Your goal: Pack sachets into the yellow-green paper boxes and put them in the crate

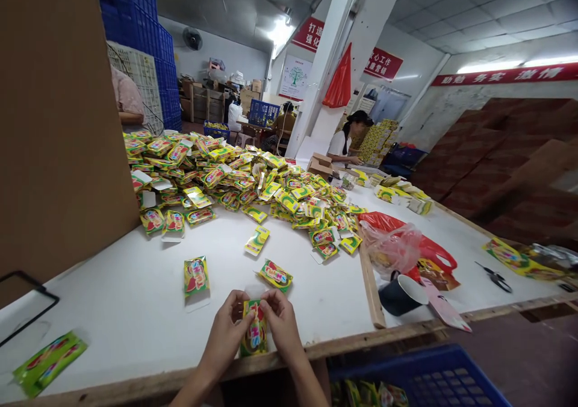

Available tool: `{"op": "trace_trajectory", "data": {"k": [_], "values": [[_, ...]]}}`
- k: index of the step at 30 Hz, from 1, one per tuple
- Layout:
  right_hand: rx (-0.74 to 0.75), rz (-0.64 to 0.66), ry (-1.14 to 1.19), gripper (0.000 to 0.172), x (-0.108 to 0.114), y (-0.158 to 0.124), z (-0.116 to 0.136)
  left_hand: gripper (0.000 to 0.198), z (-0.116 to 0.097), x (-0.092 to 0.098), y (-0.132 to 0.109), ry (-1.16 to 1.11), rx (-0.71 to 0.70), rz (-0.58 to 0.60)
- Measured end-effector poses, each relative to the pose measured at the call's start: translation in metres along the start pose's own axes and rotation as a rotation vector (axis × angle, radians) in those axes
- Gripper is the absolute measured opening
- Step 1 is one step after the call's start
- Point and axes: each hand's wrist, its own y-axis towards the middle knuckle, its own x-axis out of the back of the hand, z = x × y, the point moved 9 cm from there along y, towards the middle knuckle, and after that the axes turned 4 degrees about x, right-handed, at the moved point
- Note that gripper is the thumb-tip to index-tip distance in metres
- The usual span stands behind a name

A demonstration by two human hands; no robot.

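Observation:
Both of my hands meet at the table's front edge around a small yellow-green candy box (255, 335), its top flap raised. My left hand (229, 326) grips the box's left side, thumb on its front. My right hand (280, 318) pinches its upper right corner. Just beyond my hands lies another candy box (275, 275), and a box with an open flap (196, 276) rests to the left. A further box (257, 240) lies closer to the pile (235, 175) of similar boxes across the back of the table.
A wooden strip (371, 286) divides the white table (149, 316). Right of it are a dark cup (397, 297), red plastic bag (440, 253) and scissors (499, 279). A green packet (49, 362) lies front left. Below sits a blue crate (447, 374). A co-worker (345, 142) works behind.

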Motion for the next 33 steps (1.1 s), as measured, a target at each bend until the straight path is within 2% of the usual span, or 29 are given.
{"op": "trace_trajectory", "data": {"k": [6, 11, 16, 21, 25, 33], "values": [[-0.058, -0.058, 0.108, 0.139, 0.009, -0.009, -0.004, 0.030, 0.001, -0.001, 0.002, -0.035, -0.017, 0.010], [-0.033, -0.074, 0.150, 0.124, 0.011, -0.008, -0.001, 0.048, 0.003, 0.000, 0.000, -0.062, 0.005, -0.014], [-0.045, -0.043, 0.151, 0.134, 0.014, -0.010, -0.003, 0.068, 0.012, -0.001, 0.001, -0.075, 0.078, 0.005], [-0.064, -0.011, 0.096, 0.132, 0.015, -0.009, -0.007, 0.070, 0.024, -0.005, 0.008, -0.028, 0.143, 0.093], [-0.075, 0.004, 0.087, 0.132, 0.011, -0.009, -0.009, 0.070, 0.028, -0.006, 0.008, -0.012, 0.150, 0.113], [-0.118, 0.033, 0.062, 0.092, 0.013, -0.011, -0.012, 0.074, 0.038, 0.001, 0.013, 0.037, 0.148, 0.062]]}}
